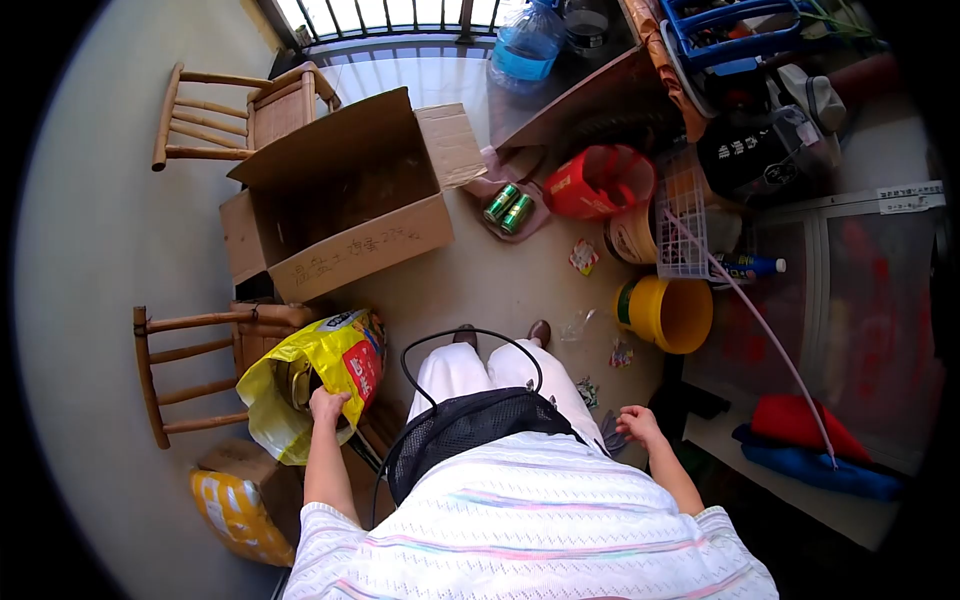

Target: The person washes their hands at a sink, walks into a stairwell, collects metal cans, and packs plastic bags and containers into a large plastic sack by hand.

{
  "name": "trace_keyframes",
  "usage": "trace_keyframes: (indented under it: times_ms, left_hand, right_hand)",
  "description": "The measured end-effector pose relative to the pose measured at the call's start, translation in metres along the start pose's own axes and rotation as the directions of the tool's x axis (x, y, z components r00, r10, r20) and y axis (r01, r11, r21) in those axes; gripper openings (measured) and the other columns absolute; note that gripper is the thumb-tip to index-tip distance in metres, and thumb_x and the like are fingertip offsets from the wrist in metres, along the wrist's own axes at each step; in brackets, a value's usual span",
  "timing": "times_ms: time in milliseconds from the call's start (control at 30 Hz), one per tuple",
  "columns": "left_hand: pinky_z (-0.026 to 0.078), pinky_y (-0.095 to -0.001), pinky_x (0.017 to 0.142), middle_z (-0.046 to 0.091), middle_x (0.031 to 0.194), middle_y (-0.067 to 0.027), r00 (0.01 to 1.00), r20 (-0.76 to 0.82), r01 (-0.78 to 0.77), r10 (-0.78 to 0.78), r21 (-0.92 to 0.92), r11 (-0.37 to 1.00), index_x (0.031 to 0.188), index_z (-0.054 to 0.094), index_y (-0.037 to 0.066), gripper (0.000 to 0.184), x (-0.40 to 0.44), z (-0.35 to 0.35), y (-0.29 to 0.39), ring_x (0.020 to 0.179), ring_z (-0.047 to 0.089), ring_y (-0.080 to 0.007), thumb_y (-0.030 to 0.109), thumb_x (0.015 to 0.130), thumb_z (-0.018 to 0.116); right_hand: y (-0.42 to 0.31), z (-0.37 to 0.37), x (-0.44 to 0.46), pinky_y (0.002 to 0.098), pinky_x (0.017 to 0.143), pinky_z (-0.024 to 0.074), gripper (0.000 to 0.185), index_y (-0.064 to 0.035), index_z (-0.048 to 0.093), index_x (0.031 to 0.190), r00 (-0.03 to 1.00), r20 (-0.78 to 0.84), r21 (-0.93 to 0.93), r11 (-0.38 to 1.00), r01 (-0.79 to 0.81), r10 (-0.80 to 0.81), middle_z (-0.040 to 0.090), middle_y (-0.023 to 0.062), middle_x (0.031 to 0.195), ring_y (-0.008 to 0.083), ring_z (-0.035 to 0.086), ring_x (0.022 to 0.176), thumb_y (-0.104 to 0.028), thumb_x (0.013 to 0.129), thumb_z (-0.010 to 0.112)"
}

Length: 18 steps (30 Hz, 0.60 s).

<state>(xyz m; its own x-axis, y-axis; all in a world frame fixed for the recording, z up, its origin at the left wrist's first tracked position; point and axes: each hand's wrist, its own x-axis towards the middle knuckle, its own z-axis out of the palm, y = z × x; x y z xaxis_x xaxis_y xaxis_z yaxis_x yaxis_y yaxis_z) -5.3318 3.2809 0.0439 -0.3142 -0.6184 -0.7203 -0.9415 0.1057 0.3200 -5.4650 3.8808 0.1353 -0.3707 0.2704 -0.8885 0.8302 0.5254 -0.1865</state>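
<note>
My left hand [328,403] grips the rim of a yellow plastic bag [318,350], which stands open at the left with some objects inside that I cannot make out. My right hand [637,424] hangs at my right side with its fingers apart and nothing in it. Beyond the bag lies an open cardboard box [365,248] with handwriting on its side. Two green cans [509,208] rest on a pinkish bag on the floor ahead.
Bamboo chairs [205,130] stand at the left wall. At the right are a red bag [600,180], a yellow bucket [683,315], a white plastic basket [682,215] and a cabinet [850,300]. A taped parcel [240,510] lies at lower left.
</note>
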Motion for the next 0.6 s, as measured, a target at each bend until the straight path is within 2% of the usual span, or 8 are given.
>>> trace_keyframes:
  times_ms: [100,333,400,500,600]
  left_hand:
    - [0.043,-0.033,0.077,0.061,0.089,-0.013,0.997,-0.036,-0.062,0.065,0.072,0.995,0.092,0.06,0.004,0.042,-0.009,0.001,0.002,0.085,0.057,-0.0262,0.018,0.053,0.068]
    - [0.042,-0.034,0.078,0.06,0.091,-0.0133,0.992,-0.111,-0.052,0.068,0.139,0.989,0.092,0.057,0.005,0.041,-0.031,0.008,-0.005,0.087,0.056,-0.0272,0.019,0.055,0.068]
    - [0.042,-0.0344,0.079,0.06,0.091,-0.0135,0.987,-0.133,-0.064,0.084,0.152,0.986,0.092,0.057,0.005,0.041,-0.029,0.015,-0.017,0.088,0.055,-0.0272,0.019,0.055,0.068]
    - [0.042,-0.0349,0.079,0.059,0.092,-0.014,0.97,-0.211,-0.051,0.117,0.294,0.954,0.096,0.055,0.006,0.042,-0.044,0.02,-0.018,0.089,0.055,-0.0276,0.018,0.057,0.067]
    - [0.04,-0.0373,0.081,0.053,0.103,-0.0136,0.929,-0.345,0.012,0.134,0.391,0.92,0.109,0.048,0.011,0.051,-0.069,0.029,-0.016,0.096,0.05,-0.0291,0.019,0.061,0.065]
  right_hand:
    - [0.015,0.004,0.0,0.0245,0.041,0.0405,0.029,-0.0041,0.049,0.102,1.0,0.002,0.008,1.0,0.007,-0.007,0.059,0.0057,0.084,0.0117,0.058,0.062,-0.012,0.075,0.049]
    - [0.036,-0.005,0.002,0.0242,0.043,0.0432,0.027,-0.0045,0.048,0.104,0.999,-0.014,0.038,0.998,0.042,-0.041,0.059,0.0061,0.086,0.0129,0.059,0.065,-0.013,0.078,0.048]
    - [0.056,-0.006,0.004,0.0228,0.043,0.0427,0.027,-0.0049,0.048,0.105,0.997,0.011,0.079,0.994,0.077,-0.078,0.059,0.0058,0.086,0.012,0.059,0.065,-0.014,0.079,0.047]
    - [0.099,-0.008,-0.004,0.0222,0.042,0.0407,0.029,-0.0051,0.049,0.104,0.998,0.011,0.17,0.983,0.062,-0.065,0.059,0.0043,0.082,0.0107,0.058,0.064,-0.013,0.076,0.05]
    - [0.17,-0.012,-0.004,0.022,0.041,0.0395,0.03,-0.0058,0.049,0.103,1.0,0.001,0.25,0.968,0.019,-0.019,0.059,0.0032,0.08,0.0101,0.058,0.062,-0.013,0.074,0.052]
